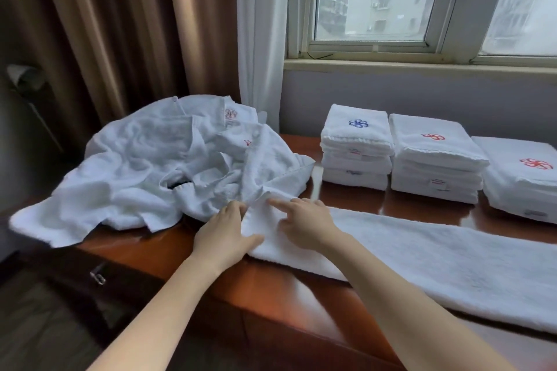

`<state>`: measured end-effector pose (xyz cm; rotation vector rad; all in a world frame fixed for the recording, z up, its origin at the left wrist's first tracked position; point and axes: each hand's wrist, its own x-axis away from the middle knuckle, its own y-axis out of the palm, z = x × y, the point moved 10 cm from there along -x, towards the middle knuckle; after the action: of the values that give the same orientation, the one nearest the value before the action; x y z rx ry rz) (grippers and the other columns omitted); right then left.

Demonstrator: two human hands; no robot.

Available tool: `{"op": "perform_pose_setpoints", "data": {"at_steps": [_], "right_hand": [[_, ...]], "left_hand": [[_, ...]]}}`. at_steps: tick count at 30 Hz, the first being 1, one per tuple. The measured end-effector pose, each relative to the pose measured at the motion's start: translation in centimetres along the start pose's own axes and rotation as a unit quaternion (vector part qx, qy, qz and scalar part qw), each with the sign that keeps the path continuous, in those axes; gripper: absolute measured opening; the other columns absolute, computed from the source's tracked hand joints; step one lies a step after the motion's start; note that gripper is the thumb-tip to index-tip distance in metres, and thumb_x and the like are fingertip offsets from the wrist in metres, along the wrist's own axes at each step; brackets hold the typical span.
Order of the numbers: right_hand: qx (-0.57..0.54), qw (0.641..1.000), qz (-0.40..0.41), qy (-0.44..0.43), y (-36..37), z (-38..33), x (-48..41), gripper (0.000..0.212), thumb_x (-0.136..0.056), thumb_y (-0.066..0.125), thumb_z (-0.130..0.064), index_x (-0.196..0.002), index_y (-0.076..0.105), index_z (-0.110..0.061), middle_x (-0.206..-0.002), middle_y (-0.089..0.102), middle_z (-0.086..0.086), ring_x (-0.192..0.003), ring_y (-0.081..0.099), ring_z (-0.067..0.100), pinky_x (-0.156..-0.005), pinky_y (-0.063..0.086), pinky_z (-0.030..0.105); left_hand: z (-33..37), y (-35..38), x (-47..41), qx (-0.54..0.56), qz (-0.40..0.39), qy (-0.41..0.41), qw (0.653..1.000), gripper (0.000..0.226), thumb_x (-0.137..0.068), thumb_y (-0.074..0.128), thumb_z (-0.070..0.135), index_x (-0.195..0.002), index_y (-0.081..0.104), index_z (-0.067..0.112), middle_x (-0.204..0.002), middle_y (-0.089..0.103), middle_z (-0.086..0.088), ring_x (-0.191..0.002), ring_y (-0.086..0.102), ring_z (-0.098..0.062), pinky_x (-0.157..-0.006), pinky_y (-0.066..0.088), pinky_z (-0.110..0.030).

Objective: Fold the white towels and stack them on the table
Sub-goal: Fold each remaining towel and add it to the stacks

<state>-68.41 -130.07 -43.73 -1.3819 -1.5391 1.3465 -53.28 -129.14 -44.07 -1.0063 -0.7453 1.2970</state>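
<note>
From over the person's shoulders, a long white towel [437, 259] lies stretched across the reddish wooden table [271, 289], running from the middle out to the right edge. Both hands meet at its left end. The left hand [224, 230] grips that end, thumb laid over the cloth and fingers tucked in at the top edge. The right hand [304, 224] rests on the towel just beside it, its forefinger out straight and the other fingers bent; I cannot tell whether they hold any cloth. A rumpled pile of white towels [168, 166] touches the towel's end on the left. Behind it stand three folded stacks below the window [373, 0]: a blue-emblem stack [355, 150], a red-emblem stack [437, 159] and a wider stack [524, 178].
</note>
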Motion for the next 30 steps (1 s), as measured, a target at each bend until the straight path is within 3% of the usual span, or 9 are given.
{"op": "perform_pose_setpoints", "data": {"at_steps": [6, 10, 13, 17, 20, 22, 25, 27, 30], "right_hand": [[-0.021, 0.999, -0.036, 0.009, 0.5, 0.7, -0.7, 0.057, -0.092, 0.044, -0.03, -0.147, 0.036, -0.046, -0.115, 0.065, -0.005, -0.115, 0.053, 0.017, -0.1, 0.031, 0.036], [-0.031, 0.999, -0.043, 0.01, 0.4, 0.6, -0.4, 0.058, -0.093, 0.045, -0.031, -0.148, 0.034, -0.046, -0.116, 0.062, -0.003, -0.116, 0.051, 0.017, -0.101, 0.029, 0.036], [-0.043, 0.998, -0.047, 0.009, 0.4, 0.6, -0.3, 0.061, -0.092, 0.047, -0.028, -0.149, 0.033, -0.045, -0.111, 0.061, -0.003, -0.114, 0.051, 0.017, -0.1, 0.029, 0.036], [-0.15, 0.987, -0.061, 0.023, 0.0, 1.0, 0.2, 0.069, -0.088, 0.05, -0.02, -0.149, 0.031, -0.047, -0.077, 0.056, -0.016, -0.085, 0.054, 0.009, -0.086, 0.036, 0.027], [-0.352, 0.933, -0.053, 0.055, -1.7, 2.1, 1.2, 0.058, -0.095, 0.047, -0.023, -0.15, 0.035, -0.041, -0.083, 0.067, -0.007, -0.08, 0.063, 0.01, -0.084, 0.048, 0.028], [-0.457, 0.884, -0.046, 0.089, -3.4, 3.3, 2.5, 0.045, -0.1, 0.044, -0.041, -0.144, 0.045, -0.032, -0.092, 0.073, 0.0, -0.086, 0.071, 0.014, -0.084, 0.054, 0.032], [-0.565, 0.814, -0.067, 0.118, -5.5, 5.1, 4.9, 0.06, -0.094, 0.04, -0.067, -0.129, 0.058, -0.022, -0.103, 0.074, 0.01, -0.093, 0.073, 0.025, -0.075, 0.058, 0.036], [-0.592, 0.794, -0.083, 0.113, -7.1, 6.4, 6.6, 0.065, -0.094, 0.037, -0.068, -0.129, 0.059, -0.018, -0.11, 0.072, 0.014, -0.098, 0.071, 0.03, -0.075, 0.058, 0.037], [-0.584, 0.799, -0.094, 0.104, -9.3, 8.7, 9.3, 0.062, -0.094, 0.044, -0.065, -0.131, 0.058, -0.017, -0.117, 0.07, 0.014, -0.103, 0.07, 0.03, -0.076, 0.058, 0.036]], "left_hand": [[-0.4, 0.8, -2.0, 0.068, -0.115, -0.039, 0.99, 0.066, -0.069, 0.086, 0.038, -0.117, 0.047, 0.016, -0.112, 0.06, 0.003, -0.105, 0.06, -0.015, -0.092, 0.05, -0.032], [0.3, 1.6, -2.7, 0.105, -0.186, -0.019, 0.977, 0.031, -0.068, 0.086, 0.025, -0.089, 0.065, 0.015, -0.086, 0.07, 0.004, -0.084, 0.067, -0.011, -0.064, 0.047, -0.016], [0.6, 1.7, -2.7, 0.139, -0.187, -0.019, 0.972, 0.02, -0.076, 0.082, 0.028, -0.073, 0.065, 0.017, -0.061, 0.061, 0.012, -0.055, 0.056, -0.001, -0.049, 0.037, -0.012], [1.9, 1.1, -1.9, 0.283, -0.172, -0.033, 0.943, 0.023, -0.087, 0.068, 0.023, -0.1, 0.068, 0.005, -0.086, 0.069, -0.011, -0.075, 0.061, -0.017, -0.067, 0.047, -0.027], [4.8, -0.2, -1.3, 0.406, -0.172, -0.021, 0.897, 0.039, -0.076, 0.068, 0.025, -0.108, 0.068, 0.002, -0.103, 0.072, -0.021, -0.089, 0.068, -0.028, -0.082, 0.052, -0.039], [7.8, -0.9, -1.1, 0.435, -0.18, 0.011, 0.882, 0.024, -0.084, 0.065, 0.022, -0.1, 0.069, 0.005, -0.095, 0.07, -0.019, -0.085, 0.066, -0.026, -0.077, 0.051, -0.037], [13.0, -0.6, -0.3, 0.453, -0.219, 0.061, 0.862, 0.03, -0.083, 0.063, 0.023, -0.108, 0.068, 0.008, -0.098, 0.066, -0.019, -0.09, 0.064, -0.026, -0.081, 0.052, -0.039], [16.6, 0.0, 0.7, 0.432, -0.259, 0.104, 0.858, 0.042, -0.077, 0.061, 0.03, -0.118, 0.067, 0.02, -0.111, 0.067, -0.016, -0.1, 0.065, -0.027, -0.085, 0.054, -0.037], [21.2, 1.4, 1.5, 0.394, -0.289, 0.134, 0.862, 0.04, -0.078, 0.061, 0.035, -0.118, 0.067, 0.028, -0.101, 0.067, -0.01, -0.092, 0.067, -0.02, -0.068, 0.055, -0.024]]}}
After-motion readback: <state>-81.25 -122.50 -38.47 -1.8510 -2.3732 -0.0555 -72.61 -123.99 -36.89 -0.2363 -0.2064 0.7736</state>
